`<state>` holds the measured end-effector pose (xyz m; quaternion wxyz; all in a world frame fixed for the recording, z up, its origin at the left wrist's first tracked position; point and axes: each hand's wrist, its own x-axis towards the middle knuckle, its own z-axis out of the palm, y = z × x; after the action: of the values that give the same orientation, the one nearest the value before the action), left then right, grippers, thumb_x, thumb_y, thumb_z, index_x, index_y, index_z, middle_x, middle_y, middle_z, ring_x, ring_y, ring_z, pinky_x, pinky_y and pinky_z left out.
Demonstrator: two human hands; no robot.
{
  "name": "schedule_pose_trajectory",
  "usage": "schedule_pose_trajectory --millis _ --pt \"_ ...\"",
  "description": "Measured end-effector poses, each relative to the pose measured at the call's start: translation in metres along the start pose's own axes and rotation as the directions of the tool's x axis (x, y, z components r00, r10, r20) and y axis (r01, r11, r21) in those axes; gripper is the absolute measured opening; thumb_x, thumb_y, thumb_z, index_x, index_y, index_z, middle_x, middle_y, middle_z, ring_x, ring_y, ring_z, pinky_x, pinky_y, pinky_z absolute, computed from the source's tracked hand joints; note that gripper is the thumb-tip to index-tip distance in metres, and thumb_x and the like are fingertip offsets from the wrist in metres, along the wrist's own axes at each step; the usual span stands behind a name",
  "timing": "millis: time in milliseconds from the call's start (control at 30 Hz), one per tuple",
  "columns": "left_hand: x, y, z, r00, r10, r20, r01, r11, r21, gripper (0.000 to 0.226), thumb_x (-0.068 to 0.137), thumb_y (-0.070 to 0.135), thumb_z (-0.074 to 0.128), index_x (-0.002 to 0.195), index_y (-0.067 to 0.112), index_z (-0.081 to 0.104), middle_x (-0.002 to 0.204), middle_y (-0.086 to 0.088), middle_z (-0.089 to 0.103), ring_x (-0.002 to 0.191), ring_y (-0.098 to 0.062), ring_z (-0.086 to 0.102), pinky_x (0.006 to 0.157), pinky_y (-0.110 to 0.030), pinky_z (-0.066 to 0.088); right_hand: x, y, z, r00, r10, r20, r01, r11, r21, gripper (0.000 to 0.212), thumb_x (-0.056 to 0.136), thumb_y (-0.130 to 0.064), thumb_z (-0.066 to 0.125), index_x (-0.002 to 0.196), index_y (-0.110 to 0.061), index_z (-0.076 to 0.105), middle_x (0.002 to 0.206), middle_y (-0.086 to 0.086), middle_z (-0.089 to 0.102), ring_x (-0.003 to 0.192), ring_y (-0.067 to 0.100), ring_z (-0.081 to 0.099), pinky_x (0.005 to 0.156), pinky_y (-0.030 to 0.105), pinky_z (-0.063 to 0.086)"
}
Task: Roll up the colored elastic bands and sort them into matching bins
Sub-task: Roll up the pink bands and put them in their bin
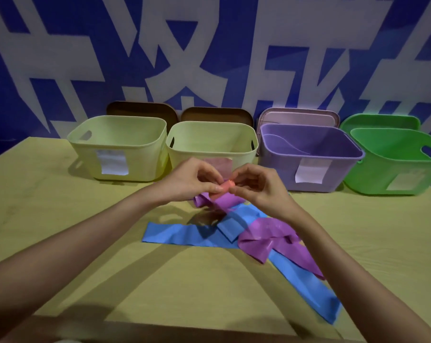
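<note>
Pink elastic band, rolled into a small tight cylinder, sits between my two hands, lifted above the table. My left hand pinches its left end with thumb and curled fingers, and my right hand pinches the right end the same way, so both hands grip the roll.

Directly beneath my hands a purple band lies crumpled on the table, and nearer to me, under my right wrist, another stretch of purple band lies twisted; I cannot tell whether the two are one piece. A blue band lies flat below my left hand, and a second blue strip runs toward me along the inside of my right forearm, partly under the purple.

Beyond my hands stands a row of four bins. Far past my left hand is a pale yellow bin; just behind my fingers is a second pale yellow bin with a pinkish label. Beyond my right hand is a purple bin, and further right a green bin. Lids lean against the wall behind them.
</note>
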<state>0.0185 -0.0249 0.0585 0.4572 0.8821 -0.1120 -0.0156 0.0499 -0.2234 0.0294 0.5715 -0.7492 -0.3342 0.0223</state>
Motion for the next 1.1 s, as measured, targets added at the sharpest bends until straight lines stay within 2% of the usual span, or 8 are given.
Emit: schedule_pose_trajectory --millis 100,200,367,533,667,767,900,1100 --pt "0.023 0.009 -0.011 0.998 0.043 -0.049 -0.043 0.999 0.011 0.015 0.077 0.0 0.073 0.09 0.009 0.072 0.081 -0.008 0.071 0.073 -0.009 0.063 0.072 -0.024 0.05 0.026 -0.003 -0.011 0.996 -0.058 -0.069 0.052 0.994 -0.092 0.013 0.084 -0.004 0.071 0.096 -0.008 0.068 0.086 0.012 0.07 0.077 0.018 0.065 0.069 0.038 0.054" --pt "0.053 0.018 -0.026 0.99 0.042 -0.134 -0.04 0.999 0.019 0.014 0.077 0.004 0.074 0.091 0.008 0.073 0.082 -0.004 0.072 0.073 -0.006 0.066 0.072 -0.02 0.052 0.053 -0.008 -0.027 0.984 -0.095 -0.151 0.074 0.988 -0.139 0.015 0.086 -0.008 0.071 0.101 -0.01 0.069 0.088 0.009 0.069 0.08 0.014 0.064 0.068 0.026 0.051" --pt "0.11 0.018 -0.049 0.97 -0.07 -0.233 0.072 0.997 0.001 0.019 0.077 0.008 0.076 0.095 0.005 0.072 0.088 -0.01 0.07 0.083 -0.017 0.067 0.073 -0.028 0.058 0.085 0.001 -0.052 0.954 -0.096 -0.284 0.025 0.97 -0.242 0.018 0.088 -0.009 0.067 0.105 -0.012 0.068 0.092 0.004 0.069 0.085 0.012 0.065 0.075 0.027 0.053" --pt "0.158 -0.007 -0.05 0.951 -0.25 -0.179 0.249 0.968 -0.032 0.02 0.077 0.007 0.076 0.096 0.001 0.069 0.089 -0.01 0.067 0.082 -0.018 0.066 0.068 -0.025 0.057 0.099 0.03 -0.058 0.968 -0.103 -0.23 -0.033 0.853 -0.52 0.022 0.088 -0.017 0.067 0.11 -0.014 0.068 0.1 0.001 0.063 0.093 0.016 0.058 0.083 0.026 0.045" --pt "0.189 -0.036 -0.038 0.883 -0.459 -0.098 0.454 0.889 -0.067 0.02 0.08 -0.004 0.07 0.098 -0.009 0.064 0.068 -0.01 0.067 0.062 -0.015 0.065 0.065 -0.026 0.057 0.114 0.047 -0.059 0.985 -0.034 -0.172 -0.082 0.775 -0.627 0.026 0.089 -0.022 0.066 0.114 -0.015 0.066 0.098 -0.005 0.047 0.094 0.015 0.047 0.082 0.024 0.034" --pt "0.206 -0.055 -0.026 0.817 -0.576 -0.02 0.573 0.816 -0.082 0.021 0.081 -0.007 0.067 0.1 -0.012 0.058 0.07 -0.015 0.065 0.056 -0.018 0.063 0.051 -0.023 0.057 0.122 0.058 -0.057 0.99 0.021 -0.138 -0.107 0.748 -0.655 0.027 0.087 -0.022 0.068 0.113 -0.016 0.066 0.102 -0.001 0.051 0.099 0.02 0.051 0.084 0.028 0.036" --pt "0.224 -0.074 -0.008 0.748 -0.664 0.01 0.661 0.743 -0.102 0.015 0.084 -0.012 0.061 0.075 -0.004 0.052 0.05 -0.009 0.062 0.038 -0.017 0.06 0.049 -0.03 0.055 0.122 0.065 -0.051 0.99 0.035 -0.136 -0.116 0.753 -0.648 0.026 0.085 -0.021 0.069 0.11 -0.017 0.067 0.115 0.007 0.057 0.109 0.026 0.051 0.096 0.041 0.041" --pt "0.239 -0.092 0.008 0.723 -0.69 0.038 0.691 0.723 -0.029 0.028 0.093 -0.008 0.05 0.066 0.0 0.05 0.044 -0.004 0.058 0.032 -0.008 0.054 0.044 -0.02 0.049 0.123 0.067 -0.053 0.991 0.028 -0.129 -0.108 0.734 -0.671 0.027 0.087 -0.025 0.066 0.112 -0.017 0.066 0.117 0.006 0.057 0.11 0.026 0.05 0.095 0.04 0.039"
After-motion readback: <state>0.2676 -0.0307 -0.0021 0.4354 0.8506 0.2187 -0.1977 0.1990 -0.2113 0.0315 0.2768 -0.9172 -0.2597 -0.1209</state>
